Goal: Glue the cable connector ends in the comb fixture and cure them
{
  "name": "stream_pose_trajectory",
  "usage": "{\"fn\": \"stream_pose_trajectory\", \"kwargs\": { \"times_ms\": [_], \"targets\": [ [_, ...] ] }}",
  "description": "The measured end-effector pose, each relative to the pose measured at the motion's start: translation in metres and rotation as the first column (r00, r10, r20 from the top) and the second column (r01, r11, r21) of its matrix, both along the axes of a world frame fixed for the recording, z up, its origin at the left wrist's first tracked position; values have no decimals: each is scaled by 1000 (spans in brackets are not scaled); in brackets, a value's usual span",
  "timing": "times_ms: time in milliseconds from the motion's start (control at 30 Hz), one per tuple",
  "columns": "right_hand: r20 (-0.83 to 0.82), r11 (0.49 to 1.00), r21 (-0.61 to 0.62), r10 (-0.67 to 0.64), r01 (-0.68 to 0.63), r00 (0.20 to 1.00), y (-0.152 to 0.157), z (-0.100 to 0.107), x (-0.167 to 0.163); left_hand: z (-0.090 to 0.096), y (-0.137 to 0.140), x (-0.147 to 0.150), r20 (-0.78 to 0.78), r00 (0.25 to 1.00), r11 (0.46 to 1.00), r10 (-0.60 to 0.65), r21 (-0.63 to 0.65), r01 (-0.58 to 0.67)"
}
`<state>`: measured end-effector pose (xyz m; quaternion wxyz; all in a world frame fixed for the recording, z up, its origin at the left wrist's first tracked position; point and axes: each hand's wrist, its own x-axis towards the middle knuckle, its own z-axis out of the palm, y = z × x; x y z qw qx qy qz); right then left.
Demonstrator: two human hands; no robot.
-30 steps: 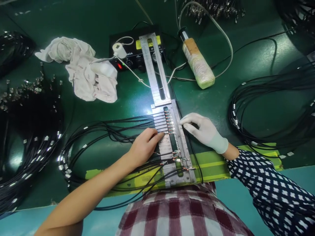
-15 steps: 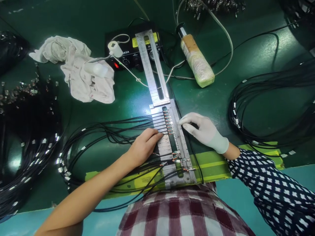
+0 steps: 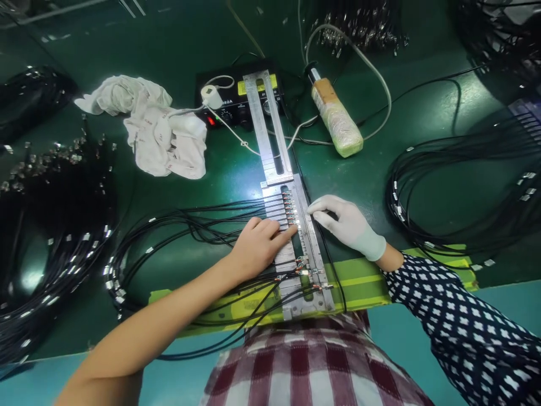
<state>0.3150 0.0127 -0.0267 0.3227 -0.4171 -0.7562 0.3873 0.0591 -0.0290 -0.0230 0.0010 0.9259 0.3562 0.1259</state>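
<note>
A slotted metal fixture (image 3: 305, 217) lies on the bench, with several black cables (image 3: 236, 203) running into it from the left. Their small metal-tipped ends with orange wires (image 3: 289, 207) sit in a row along the slot. My bare left hand (image 3: 260, 245) lies palm down over the cables; one digit stretches out and presses at the lowest end of that row, the other fingers bent beside it. White-gloved, my right hand (image 3: 349, 223) has its thumb and forefinger closed at the fixture's right edge. More cable ends (image 3: 303, 272) lie loosely across the lower fixture.
Behind the fixture stands a black control box (image 3: 232, 93) with a slotted metal bar (image 3: 258, 127) leaning over it. A wrapped tool handle (image 3: 338, 118) and white cloth gloves (image 3: 164, 141) lie nearby. Cable bundles (image 3: 54, 270) are at left, coiled cables (image 3: 397, 197) at right.
My left hand has shifted right, a digit now reaching from the cable onto the connector ends. My right hand stays at the fixture's edge. The view has shifted slightly.
</note>
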Motion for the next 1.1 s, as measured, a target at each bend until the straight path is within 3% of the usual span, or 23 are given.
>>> {"fn": "stream_pose_trajectory", "kwargs": {
  "times_ms": [133,233,333,533,767,967,1100],
  "targets": [
    [7,1000,1,-3,3,1000,-2,0,1,9,4,-1,-7,999,999,54,-2,-54],
    [4,1000,5,-2,2,1000,-2,-1,1,20,-6,-21,97,988,982,118,-158,-102],
    [6,1000,7,-8,8,1000,-1,-1,0,26,-22,-45,157,982,954,108,-294,-58],
    [12,1000,9,-17,16,1000,-1,-2,0,18,-45,-61,43,986,970,160,-192,-149],
    [7,1000,7,-19,19,1000,-1,-2,-1,10,-32,-44,309,923,965,229,-197,-174],
    [5,1000,0,-23,23,1000,0,0,-2,-5,-18,-9,285,950,983,126,-165,-81],
    [11,1000,1,-13,13,1000,0,0,-2,-10,-19,-4,234,967,984,101,-166,-62]
  ]
}}
